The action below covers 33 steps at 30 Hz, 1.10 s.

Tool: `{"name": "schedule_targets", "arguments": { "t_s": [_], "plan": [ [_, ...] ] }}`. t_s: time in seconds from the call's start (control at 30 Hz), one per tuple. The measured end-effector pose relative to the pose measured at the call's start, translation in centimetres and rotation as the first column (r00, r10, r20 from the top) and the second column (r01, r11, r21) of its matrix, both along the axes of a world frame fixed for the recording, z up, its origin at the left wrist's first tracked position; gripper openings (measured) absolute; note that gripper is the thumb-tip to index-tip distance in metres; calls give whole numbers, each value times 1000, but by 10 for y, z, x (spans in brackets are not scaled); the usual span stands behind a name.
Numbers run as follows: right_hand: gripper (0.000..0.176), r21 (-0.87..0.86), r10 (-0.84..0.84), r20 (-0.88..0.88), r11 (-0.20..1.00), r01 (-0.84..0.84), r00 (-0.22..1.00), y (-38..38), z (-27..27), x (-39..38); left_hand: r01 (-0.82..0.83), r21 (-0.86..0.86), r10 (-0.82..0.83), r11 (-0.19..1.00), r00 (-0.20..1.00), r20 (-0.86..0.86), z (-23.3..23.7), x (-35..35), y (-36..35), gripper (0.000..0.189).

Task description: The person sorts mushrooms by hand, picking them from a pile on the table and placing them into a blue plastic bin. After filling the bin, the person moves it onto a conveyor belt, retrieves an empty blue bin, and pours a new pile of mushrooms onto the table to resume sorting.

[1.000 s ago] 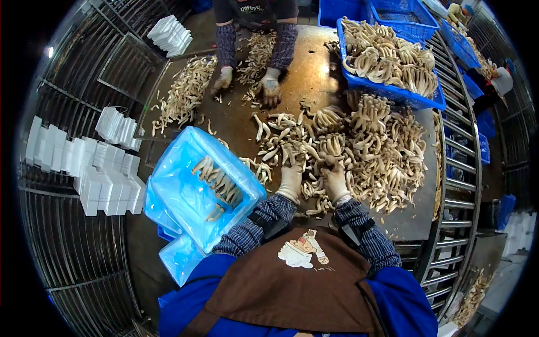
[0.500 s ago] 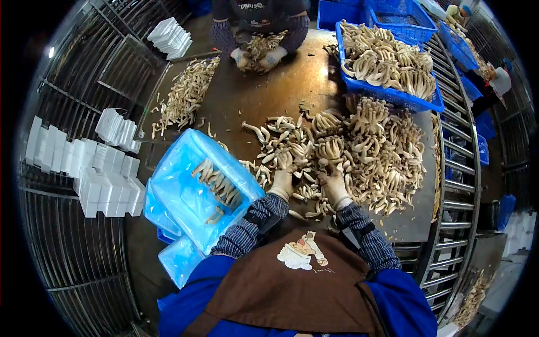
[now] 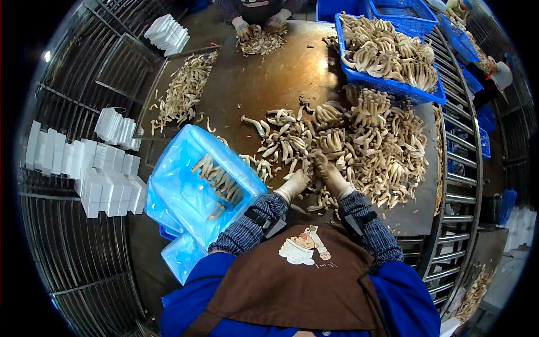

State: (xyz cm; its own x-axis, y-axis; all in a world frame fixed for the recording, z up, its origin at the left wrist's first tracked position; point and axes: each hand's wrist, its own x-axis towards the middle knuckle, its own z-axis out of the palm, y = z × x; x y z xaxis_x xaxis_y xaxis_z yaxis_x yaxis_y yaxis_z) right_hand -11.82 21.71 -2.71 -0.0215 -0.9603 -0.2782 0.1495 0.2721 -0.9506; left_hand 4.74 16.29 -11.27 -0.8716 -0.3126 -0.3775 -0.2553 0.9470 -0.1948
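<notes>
My left hand (image 3: 297,181), in a pale glove, and my right hand (image 3: 331,174), gloved likewise, meet above the near edge of a heap of mushrooms (image 3: 387,151). Pale brown mushroom pieces show at the fingertips of my right hand, whose fingers are closed on them. The left fingers are bent in towards the right hand; what they grip is too small to make out. Left of my hands stands a crate lined with blue plastic film (image 3: 168,180). A row of mushrooms (image 3: 216,177) lies inside it.
A blue crate (image 3: 387,84) heaped with mushrooms stands at the table's far right, beside a roller conveyor (image 3: 457,202). Across the metal table (image 3: 258,84), another person's gloved hands (image 3: 261,25) touch a smaller pile. White foam trays (image 3: 106,174) are stacked at left.
My hands have come together from a spread position, the left moving right. The person opposite has moved their hands and mushrooms back, and their bunch now lies spread on the table.
</notes>
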Motion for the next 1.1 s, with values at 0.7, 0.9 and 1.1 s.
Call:
{"name": "schedule_targets", "arguments": {
  "t_s": [0.7,0.9,1.1],
  "plan": [
    [51,-211,-100,-899,952,-221,427,1,-51,-12,323,847,849,-423,-186,495,60,7,8,39],
    [42,232,324,-594,945,-229,736,-5,-13,5,423,846,938,-324,28,345,43,9,3,35],
    [84,207,260,-832,965,-161,490,-4,-1,11,175,954,941,-244,-193,276,70,30,-14,31]
  ]
}}
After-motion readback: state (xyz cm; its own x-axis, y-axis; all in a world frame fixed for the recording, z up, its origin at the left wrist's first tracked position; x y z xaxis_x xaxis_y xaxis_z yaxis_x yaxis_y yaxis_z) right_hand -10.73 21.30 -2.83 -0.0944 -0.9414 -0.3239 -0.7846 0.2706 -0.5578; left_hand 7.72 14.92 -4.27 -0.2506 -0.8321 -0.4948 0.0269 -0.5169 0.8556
